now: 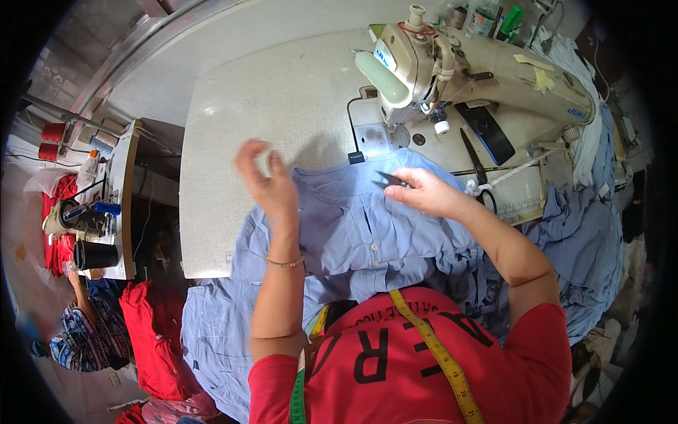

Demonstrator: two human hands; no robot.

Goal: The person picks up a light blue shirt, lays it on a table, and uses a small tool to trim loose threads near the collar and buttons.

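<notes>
A light blue buttoned shirt [332, 233] lies spread over the front of the sewing table, its neckline toward the sewing machine [424, 71]. My right hand [421, 192] is closed round small black thread snips [390, 180], whose blades point left above the shirt's neck opening. My left hand [268, 177] is raised at the left of the neckline, fingers apart and slightly blurred, with nothing in it. The machine's needle area is lit, just beyond the shirt's collar edge.
Large scissors [474, 159] and a dark phone [486, 133] lie on the machine bed at the right. More blue cloth [572, 247] is heaped right of me. A yellow tape measure [438, 346] hangs over my red shirt. Another person's arm [81, 297] shows at the far left by a side table [126, 212].
</notes>
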